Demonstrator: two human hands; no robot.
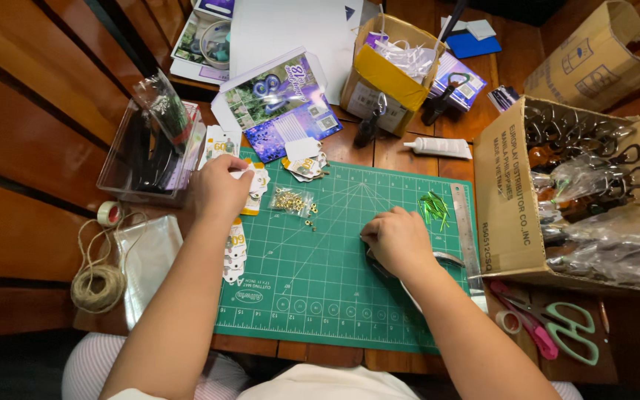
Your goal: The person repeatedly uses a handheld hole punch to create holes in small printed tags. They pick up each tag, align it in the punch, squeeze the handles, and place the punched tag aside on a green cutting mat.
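my forearms come in over the mat [320, 296]. right hand [398, 241] fisted on the mat mid-right, closed over a metal tool i can barely see. left hand [220, 185] at the top-left edge, pinching a small tag [255, 178]. eyelets [294, 201] lie between the hands, nearer the left. tag's long axis runs toward the right hand.

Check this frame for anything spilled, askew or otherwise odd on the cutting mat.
A few small gold eyelets lie loose on the green cutting mat, just outside their clear bag, like a small spill. The left hand holds paper tags; the right hand rests on the mat. Nothing looks damaged.
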